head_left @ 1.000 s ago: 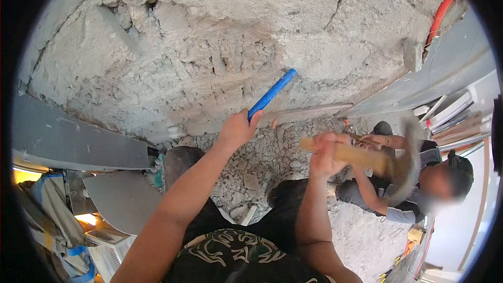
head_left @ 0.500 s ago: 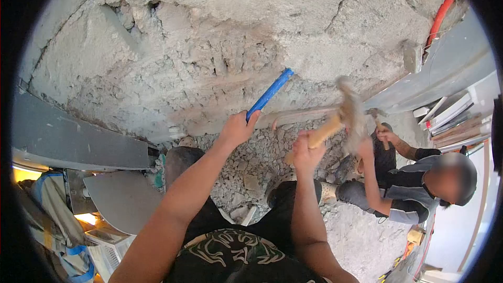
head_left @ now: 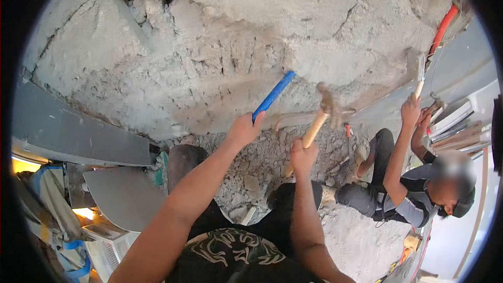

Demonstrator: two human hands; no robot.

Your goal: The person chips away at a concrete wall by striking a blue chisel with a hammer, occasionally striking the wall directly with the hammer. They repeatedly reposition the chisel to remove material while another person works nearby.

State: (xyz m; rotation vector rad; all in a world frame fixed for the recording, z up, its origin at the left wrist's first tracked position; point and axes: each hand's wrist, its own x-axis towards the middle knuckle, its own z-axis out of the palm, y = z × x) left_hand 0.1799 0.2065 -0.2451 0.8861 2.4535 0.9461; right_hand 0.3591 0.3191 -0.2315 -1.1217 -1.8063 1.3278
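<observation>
My left hand (head_left: 244,130) is closed around the lower end of a blue chisel (head_left: 273,96). The chisel slants up and right, its far end at the rough, chipped concrete wall (head_left: 220,68). In my right hand (head_left: 304,155) is a hammer (head_left: 315,128) with a pale wooden handle, gripped partway down. Its slightly blurred head is up, to the right of the chisel and apart from it. Fingers wrap both tools.
Broken rubble (head_left: 251,178) covers the floor between my knees and the wall. To the right crouches a co-worker (head_left: 403,188), with a pale-handled tool (head_left: 419,81) at the wall and a hammer (head_left: 437,105). A grey panel (head_left: 126,199) stands on the left.
My hammer head has shifted left and slightly down, and shows less blur. The chisel stays near the same spot. The co-worker's hands have moved up and right to the wall.
</observation>
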